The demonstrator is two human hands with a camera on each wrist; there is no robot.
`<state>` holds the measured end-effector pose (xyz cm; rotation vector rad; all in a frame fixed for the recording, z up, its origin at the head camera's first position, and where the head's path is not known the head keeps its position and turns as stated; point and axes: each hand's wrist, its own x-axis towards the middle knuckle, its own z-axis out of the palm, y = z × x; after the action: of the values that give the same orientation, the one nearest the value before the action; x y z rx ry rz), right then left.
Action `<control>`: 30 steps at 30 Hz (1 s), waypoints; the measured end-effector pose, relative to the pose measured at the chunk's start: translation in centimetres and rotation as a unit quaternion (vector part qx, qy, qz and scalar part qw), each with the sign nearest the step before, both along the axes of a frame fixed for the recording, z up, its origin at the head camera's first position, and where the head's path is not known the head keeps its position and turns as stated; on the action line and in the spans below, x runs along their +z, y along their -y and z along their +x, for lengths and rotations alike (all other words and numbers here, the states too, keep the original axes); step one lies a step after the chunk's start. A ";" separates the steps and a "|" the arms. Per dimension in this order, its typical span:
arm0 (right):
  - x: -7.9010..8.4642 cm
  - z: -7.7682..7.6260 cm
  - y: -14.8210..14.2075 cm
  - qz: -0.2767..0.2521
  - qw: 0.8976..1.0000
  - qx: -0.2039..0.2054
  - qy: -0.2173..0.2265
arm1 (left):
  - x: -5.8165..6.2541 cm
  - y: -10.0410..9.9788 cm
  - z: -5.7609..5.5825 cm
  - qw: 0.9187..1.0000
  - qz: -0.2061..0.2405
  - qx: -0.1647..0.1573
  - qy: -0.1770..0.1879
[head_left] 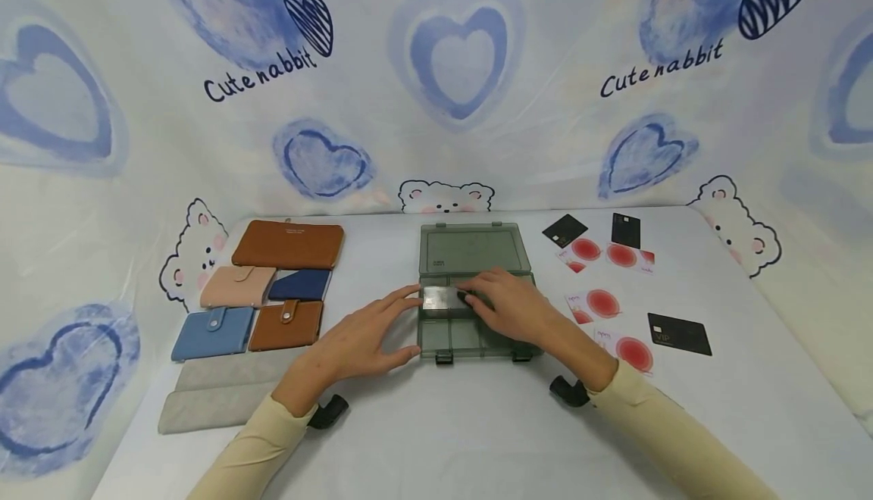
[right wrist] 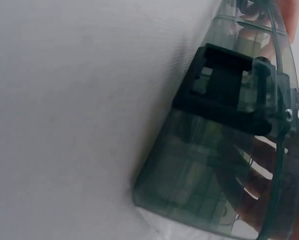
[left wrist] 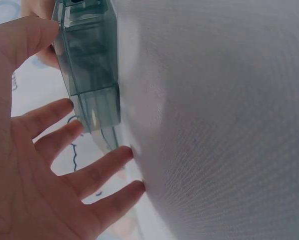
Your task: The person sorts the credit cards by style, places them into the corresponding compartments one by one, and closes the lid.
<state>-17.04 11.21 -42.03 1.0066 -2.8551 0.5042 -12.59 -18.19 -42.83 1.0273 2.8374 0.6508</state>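
Observation:
A translucent green compartment box (head_left: 470, 250) lies with its lid folded back on the table, in front of the person. The left hand (head_left: 371, 337) has its fingers spread and loosely straight, with fingertips and thumb right at the box's left side; the left wrist view shows its thumb at the rim. Over the middle row of compartments, the right hand (head_left: 508, 307) bends its fingers down into the box. Between its index finger and thumb shows a small black object (head_left: 465, 298). A shiny clear-silvery piece (head_left: 436, 298) lies in the compartment beside it.
At the left lie a long brown wallet (head_left: 286, 244), a pink wallet (head_left: 239, 286), a navy one (head_left: 300, 285), a blue one (head_left: 213, 332), a brown snap wallet (head_left: 286, 326) and a grey case (head_left: 225, 390). Black cards (head_left: 679, 333) and red-white cards (head_left: 592, 304) lie right.

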 end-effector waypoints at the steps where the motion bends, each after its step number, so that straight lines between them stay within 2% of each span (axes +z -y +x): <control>1: 0.0 0.0 -0.1 0.002 1.000 0.003 0.004 | 0.0 0.0 0.0 1.000 0.002 0.000 -0.001; 7: 0.5 -0.8 -1.7 -0.034 0.999 0.021 -0.012 | -0.2 0.1 -0.1 1.000 0.002 -0.003 -0.002; 14: 1.4 -3.5 -6.3 -0.123 0.992 0.013 -0.016 | -0.2 0.1 -0.1 1.000 0.010 -0.008 -0.013; 22: 0.8 -6.7 -13.3 -0.120 0.991 -0.050 -0.016 | -0.2 0.1 -0.1 1.000 0.004 -0.008 -0.002; 26: 0.4 -7.6 -16.2 -0.109 0.991 -0.078 -0.005 | -0.3 0.1 -0.1 1.000 0.002 -0.007 0.002; 30: -0.2 -8.4 -18.1 -0.097 0.991 -0.089 0.016 | -0.4 0.1 -0.1 1.000 0.002 -0.005 0.002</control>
<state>-25.48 29.33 -42.20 0.7115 -2.8191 0.7687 -12.74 -18.32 -43.28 1.0390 2.8261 0.6580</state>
